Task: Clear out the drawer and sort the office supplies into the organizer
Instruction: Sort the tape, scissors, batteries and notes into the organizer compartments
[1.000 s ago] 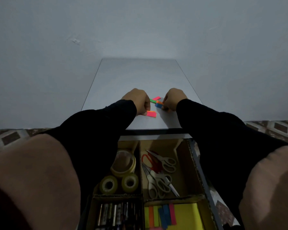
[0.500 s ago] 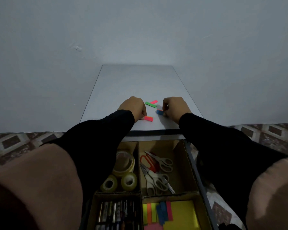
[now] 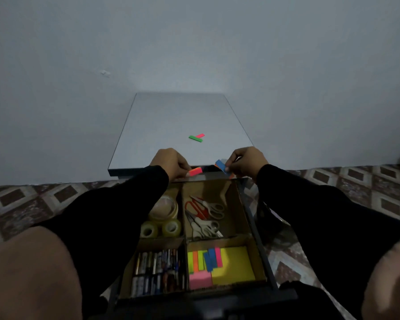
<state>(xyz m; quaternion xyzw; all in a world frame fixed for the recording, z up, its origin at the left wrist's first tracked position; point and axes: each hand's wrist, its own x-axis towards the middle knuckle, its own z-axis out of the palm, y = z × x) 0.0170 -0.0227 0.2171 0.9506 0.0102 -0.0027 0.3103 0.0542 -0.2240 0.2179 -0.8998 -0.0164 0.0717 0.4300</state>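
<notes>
The thin paper flags could be dropped beside the organizer [image 3: 252, 250], since they are held only at their tips and must be carried down to the sticky-note compartment [image 3: 229, 264] nearest the person. The green and pink flags [image 3: 196, 137] left on the tabletop [image 3: 171, 116] could be overlooked. An orange-pink flag [image 3: 195, 171] is pinched between curled fingers of the left hand [image 3: 170, 163]; blue flags [image 3: 222, 166] are pinched likewise by the right hand [image 3: 247, 161], above the drawer's far edge
</notes>
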